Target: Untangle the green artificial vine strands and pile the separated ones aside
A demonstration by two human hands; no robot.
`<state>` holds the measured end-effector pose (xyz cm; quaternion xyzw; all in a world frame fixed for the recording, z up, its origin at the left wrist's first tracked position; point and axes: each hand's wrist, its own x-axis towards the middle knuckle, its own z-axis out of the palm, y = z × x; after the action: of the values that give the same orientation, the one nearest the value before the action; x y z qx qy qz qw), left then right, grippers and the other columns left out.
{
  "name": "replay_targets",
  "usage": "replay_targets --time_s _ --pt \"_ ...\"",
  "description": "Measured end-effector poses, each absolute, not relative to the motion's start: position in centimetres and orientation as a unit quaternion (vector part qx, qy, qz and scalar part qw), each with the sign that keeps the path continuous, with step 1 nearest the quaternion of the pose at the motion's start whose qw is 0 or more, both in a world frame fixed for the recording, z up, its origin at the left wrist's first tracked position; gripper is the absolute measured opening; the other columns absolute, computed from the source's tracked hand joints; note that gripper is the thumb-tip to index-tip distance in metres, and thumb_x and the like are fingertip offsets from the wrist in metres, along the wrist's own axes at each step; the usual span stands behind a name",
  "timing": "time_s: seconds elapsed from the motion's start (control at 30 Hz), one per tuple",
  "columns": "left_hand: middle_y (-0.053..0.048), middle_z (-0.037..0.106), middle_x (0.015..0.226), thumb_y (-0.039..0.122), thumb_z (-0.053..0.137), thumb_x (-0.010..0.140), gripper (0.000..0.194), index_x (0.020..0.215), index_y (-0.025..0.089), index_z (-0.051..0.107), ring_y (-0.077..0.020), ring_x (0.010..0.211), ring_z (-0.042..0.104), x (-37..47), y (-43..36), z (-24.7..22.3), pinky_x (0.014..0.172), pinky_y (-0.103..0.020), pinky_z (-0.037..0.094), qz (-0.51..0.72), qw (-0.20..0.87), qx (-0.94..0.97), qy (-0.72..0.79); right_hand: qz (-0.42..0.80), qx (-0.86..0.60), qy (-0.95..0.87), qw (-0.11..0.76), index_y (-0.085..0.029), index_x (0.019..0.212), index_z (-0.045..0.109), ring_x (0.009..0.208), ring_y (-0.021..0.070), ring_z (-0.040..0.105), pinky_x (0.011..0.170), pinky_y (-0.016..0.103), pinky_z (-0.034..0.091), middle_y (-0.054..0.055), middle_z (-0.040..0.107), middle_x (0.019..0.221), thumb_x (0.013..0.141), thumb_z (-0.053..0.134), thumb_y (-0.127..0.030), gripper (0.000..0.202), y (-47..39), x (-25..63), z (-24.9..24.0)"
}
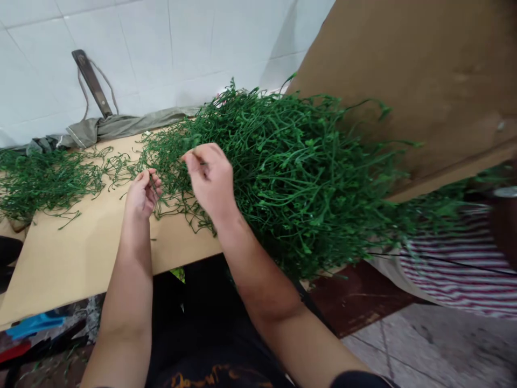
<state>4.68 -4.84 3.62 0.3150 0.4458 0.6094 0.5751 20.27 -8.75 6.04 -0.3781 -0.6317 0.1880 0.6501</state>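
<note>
A big heap of thin green plant stems (299, 172) lies on the tan board (81, 253), right of centre. A smaller pile of green stems (44, 180) rests at the board's left end, with loose strands between the two. My left hand (144, 194) is pinched on a thin green stem above the board. To its right, at the near side of the heap, my right hand (212, 175) is closed, thumb against the curled fingers; anything between those fingertips is too small to name.
Behind the board stands a white tiled wall (141, 54), with a wooden-handled tool (92, 83) and a grey cloth (129, 125) before it. A large cardboard sheet (420, 86) rises at right. Striped fabric (460, 264) is at lower right, a blue item (36, 324) at lower left.
</note>
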Motion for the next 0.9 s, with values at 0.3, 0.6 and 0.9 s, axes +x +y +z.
replay_targets --time_s 0.3,0.6,0.9 --pt "0.001 0.066 0.067 0.016 0.051 0.088 0.009 0.083 0.014 0.059 -0.0070 0.059 0.065 5.9 -6.4 4.7 0.049 -0.015 0.050 0.597 0.599 0.279 0.454 0.467 -0.273 -0.452 0.709 -0.019 0.078 0.055 0.064 0.0040 0.056 0.064 0.019 0.051 -0.003 0.058 0.075 0.082 0.056 -0.049 0.030 -6.4 22.2 5.3" --pt "0.002 0.065 0.068 0.017 0.063 0.078 0.008 0.086 0.014 0.062 -0.0040 0.051 0.056 6.4 -7.9 4.9 0.042 -0.013 0.042 0.571 0.608 0.344 0.431 0.461 -0.256 -0.470 0.707 -0.020 0.077 0.057 0.059 0.0024 0.054 0.056 0.016 0.047 -0.004 0.054 0.070 0.084 0.055 -0.045 0.027 -4.3 22.6 7.6" --pt "0.005 0.052 0.054 0.028 0.073 0.070 0.019 0.081 0.014 0.066 -0.0039 0.047 0.049 7.4 -8.1 3.9 0.044 -0.014 0.039 0.566 0.630 0.354 0.396 0.563 -0.296 -0.431 0.639 -0.018 0.077 0.057 0.053 0.0025 0.052 0.052 0.017 0.047 -0.005 0.056 0.065 0.077 0.062 -0.046 0.028 -6.8 20.1 3.3"
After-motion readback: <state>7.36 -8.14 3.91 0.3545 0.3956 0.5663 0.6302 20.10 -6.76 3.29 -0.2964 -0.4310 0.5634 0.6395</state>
